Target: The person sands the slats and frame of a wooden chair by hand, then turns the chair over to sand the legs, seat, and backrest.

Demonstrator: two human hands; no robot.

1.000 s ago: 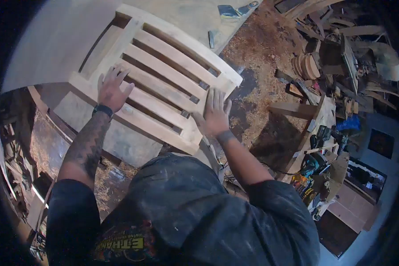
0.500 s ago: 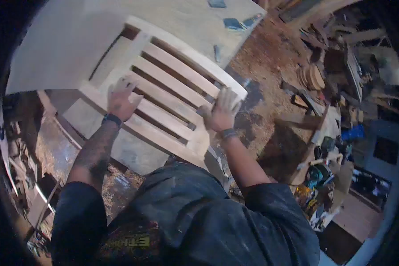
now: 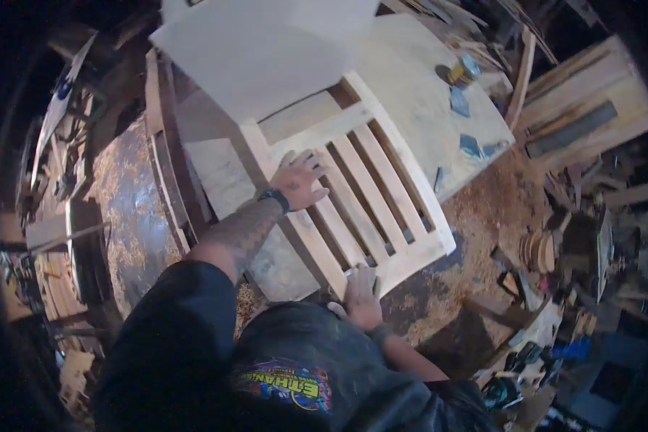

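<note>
A pale wooden slatted frame (image 3: 360, 122), like a chair back, lies flat on a board-topped surface. Several parallel slats (image 3: 379, 187) run between its two cross rails, with dark gaps between them. My left hand (image 3: 299, 181) rests open on the slats near the upper cross rail, its fingers spread. Lower down, my right hand (image 3: 362, 297) lies over the near corner of the end rail (image 3: 410, 258), fingers stretched along the wood and thumb apart at the outer edge. Neither hand lifts the frame.
A large pale panel (image 3: 266, 57) stands beyond the frame. On the worktop (image 3: 403, 79) are a can (image 3: 465, 70) and dark sandpaper-like pieces (image 3: 471, 147). Sawdust covers the floor (image 3: 482, 209). Wood offcuts (image 3: 538, 252) and tools are piled at right.
My right hand has slid along the end rail from its far corner to the near one. My left hand stays on the slats near the upper rail. The head view has turned.
</note>
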